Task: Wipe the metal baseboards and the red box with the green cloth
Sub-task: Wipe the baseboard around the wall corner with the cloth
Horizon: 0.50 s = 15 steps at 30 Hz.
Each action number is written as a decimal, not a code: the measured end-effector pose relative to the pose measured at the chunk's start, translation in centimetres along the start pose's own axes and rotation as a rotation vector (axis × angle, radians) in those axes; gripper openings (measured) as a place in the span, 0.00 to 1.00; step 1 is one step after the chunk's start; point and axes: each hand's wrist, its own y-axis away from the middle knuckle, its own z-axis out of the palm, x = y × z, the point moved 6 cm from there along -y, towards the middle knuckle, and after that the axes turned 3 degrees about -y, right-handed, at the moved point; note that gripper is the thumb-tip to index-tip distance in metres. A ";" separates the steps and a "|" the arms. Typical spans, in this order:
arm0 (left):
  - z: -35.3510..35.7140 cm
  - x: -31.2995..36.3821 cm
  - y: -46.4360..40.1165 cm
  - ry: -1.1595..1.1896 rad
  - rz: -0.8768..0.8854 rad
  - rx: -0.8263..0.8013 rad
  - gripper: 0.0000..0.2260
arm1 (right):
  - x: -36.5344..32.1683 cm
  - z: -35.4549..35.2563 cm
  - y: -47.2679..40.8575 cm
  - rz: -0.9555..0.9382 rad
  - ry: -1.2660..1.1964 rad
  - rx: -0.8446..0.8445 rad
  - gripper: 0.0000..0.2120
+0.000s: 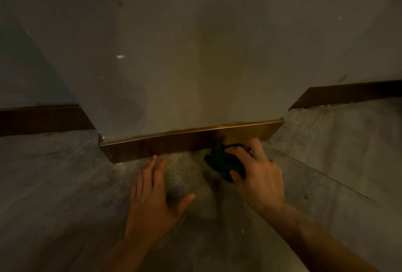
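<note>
A bronze-coloured metal baseboard (174,143) runs along the foot of a projecting wall pillar in front of me. My right hand (258,173) is shut on a crumpled dark green cloth (224,163) and presses it against the right part of this baseboard, at floor level. My left hand (152,197) lies flat on the floor with fingers spread, its fingertips just short of the baseboard's lower edge. More baseboard sections (41,119) (348,93) run along the recessed walls on the left and right. No red box is in view.
The grey plaster pillar (185,65) juts toward me, with recessed walls on either side. The floor (65,195) is rough grey concrete, dusty near the baseboard. Light is dim.
</note>
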 end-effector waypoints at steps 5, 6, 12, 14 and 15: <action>-1.2 2.8 -0.2 0.113 0.177 -0.038 0.53 | -3.0 1.4 0.7 -0.083 -0.146 -0.034 0.23; -1.3 3.3 -0.1 0.117 0.207 -0.053 0.52 | -3.5 1.5 0.8 -0.099 -0.179 -0.038 0.22; -3.5 5.2 0.0 0.061 0.330 0.064 0.40 | -5.2 1.4 0.9 -0.171 -0.410 -0.027 0.21; -3.9 5.6 -0.3 -0.021 0.373 0.073 0.38 | -5.0 1.3 1.0 -0.164 -0.468 -0.026 0.21; -4.1 5.8 -0.6 -0.060 0.382 0.078 0.37 | -4.8 1.3 1.0 -0.157 -0.489 -0.028 0.22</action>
